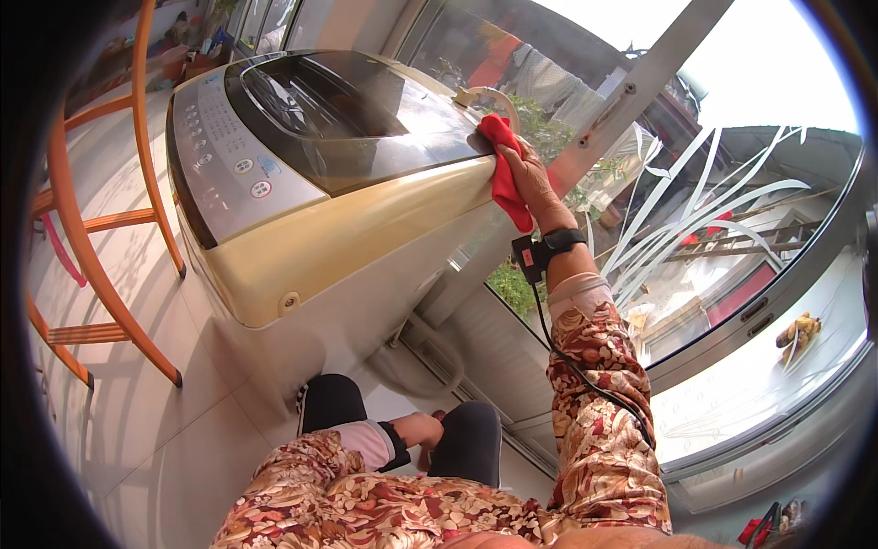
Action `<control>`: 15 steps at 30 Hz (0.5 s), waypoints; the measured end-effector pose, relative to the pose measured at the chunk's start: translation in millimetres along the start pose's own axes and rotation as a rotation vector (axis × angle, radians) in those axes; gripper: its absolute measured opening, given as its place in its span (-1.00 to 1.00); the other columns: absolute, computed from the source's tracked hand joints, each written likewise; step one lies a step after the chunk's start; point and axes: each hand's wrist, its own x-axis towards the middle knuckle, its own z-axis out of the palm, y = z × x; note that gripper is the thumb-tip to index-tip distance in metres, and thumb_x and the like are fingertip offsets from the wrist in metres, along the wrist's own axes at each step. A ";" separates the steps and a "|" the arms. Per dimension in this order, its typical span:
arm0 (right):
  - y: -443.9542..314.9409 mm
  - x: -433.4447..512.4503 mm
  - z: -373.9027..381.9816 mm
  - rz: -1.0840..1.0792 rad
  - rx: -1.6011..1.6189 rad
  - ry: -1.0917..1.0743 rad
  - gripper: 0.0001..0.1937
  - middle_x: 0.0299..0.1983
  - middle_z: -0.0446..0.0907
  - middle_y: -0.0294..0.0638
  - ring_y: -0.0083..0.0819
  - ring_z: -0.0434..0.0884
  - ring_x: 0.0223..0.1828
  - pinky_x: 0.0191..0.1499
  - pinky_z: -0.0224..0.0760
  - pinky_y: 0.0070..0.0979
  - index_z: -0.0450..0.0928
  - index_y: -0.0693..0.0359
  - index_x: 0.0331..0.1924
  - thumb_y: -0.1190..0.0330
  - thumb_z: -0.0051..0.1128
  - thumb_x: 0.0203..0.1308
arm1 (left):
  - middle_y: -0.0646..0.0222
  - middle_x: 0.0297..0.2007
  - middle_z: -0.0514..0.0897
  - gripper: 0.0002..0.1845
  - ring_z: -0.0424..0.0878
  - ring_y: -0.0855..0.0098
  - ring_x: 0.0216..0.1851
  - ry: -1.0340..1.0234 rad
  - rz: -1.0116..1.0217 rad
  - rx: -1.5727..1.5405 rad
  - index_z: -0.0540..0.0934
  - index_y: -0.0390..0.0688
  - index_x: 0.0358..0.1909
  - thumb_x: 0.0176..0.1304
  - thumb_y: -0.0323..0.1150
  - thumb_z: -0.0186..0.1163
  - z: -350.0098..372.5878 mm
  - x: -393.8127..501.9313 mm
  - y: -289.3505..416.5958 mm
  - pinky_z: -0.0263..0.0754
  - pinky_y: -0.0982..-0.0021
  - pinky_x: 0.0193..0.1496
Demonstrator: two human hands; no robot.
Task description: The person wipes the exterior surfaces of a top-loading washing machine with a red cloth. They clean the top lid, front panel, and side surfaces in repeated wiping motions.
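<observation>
A top-loading washing machine (357, 233) with a cream rim, a grey control panel (233, 151) and a dark see-through lid (329, 96) stands before me. My right hand (527, 171) is shut on a red cloth (506, 178), which lies against the rear right corner of the machine's top. Part of the cloth hangs below the hand. A pale hose (504, 99) curves up just behind it. My left hand (429, 436) is low, between my dark-clad knees; its fingers are partly hidden by the right knee, so its grip cannot be made out.
An orange metal ladder (96, 254) stands on the tiled floor left of the machine. A window frame (638, 103) and glass with white leaf decals (693, 206) border the right side. A grey hose (446, 364) runs low beside the machine. A cable hangs from my right wrist strap (562, 240).
</observation>
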 end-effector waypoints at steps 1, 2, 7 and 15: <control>-8.6 -8.2 4.5 -0.077 -0.049 0.041 -0.44 0.39 0.63 -0.03 -0.16 0.56 0.42 0.53 0.30 -0.34 0.61 0.25 0.41 0.09 0.22 0.49 | 0.16 -0.06 0.88 -0.65 0.83 0.07 0.03 0.015 -0.001 0.028 0.87 -0.10 -0.07 0.31 -0.12 0.28 -0.9 -3.5 0.3 0.72 0.01 0.07; -19.9 -15.8 9.1 -0.127 -0.065 0.053 -0.46 0.41 0.61 -0.01 -0.12 0.53 0.46 0.56 0.26 -0.30 0.62 0.22 0.40 0.09 0.22 0.48 | 0.12 0.03 0.85 -0.61 0.80 0.03 0.09 -0.007 -0.001 0.010 0.84 -0.10 0.02 0.31 -0.09 0.32 -4.9 -7.1 0.7 0.69 0.04 0.13; -92.3 -57.6 36.3 -0.206 -0.082 0.130 -0.45 0.45 0.56 -0.03 0.06 0.43 0.51 0.62 0.13 -0.06 0.68 0.03 0.35 -0.03 0.24 0.40 | 0.13 -0.05 0.87 -0.58 0.82 0.06 0.05 0.048 0.043 0.020 0.87 -0.12 -0.08 0.27 0.00 0.36 -14.9 -33.4 6.7 0.69 -0.03 0.12; -218.8 -106.7 78.7 -0.596 -0.030 0.128 -0.54 0.28 0.67 -0.20 -0.06 0.56 0.35 0.48 0.22 0.01 0.77 -0.01 0.15 0.00 0.40 0.23 | 0.06 0.01 0.85 -0.56 0.79 0.00 0.08 -0.017 0.018 0.046 0.84 -0.17 -0.03 0.29 -0.02 0.37 -21.0 -54.6 20.4 0.67 -0.01 0.16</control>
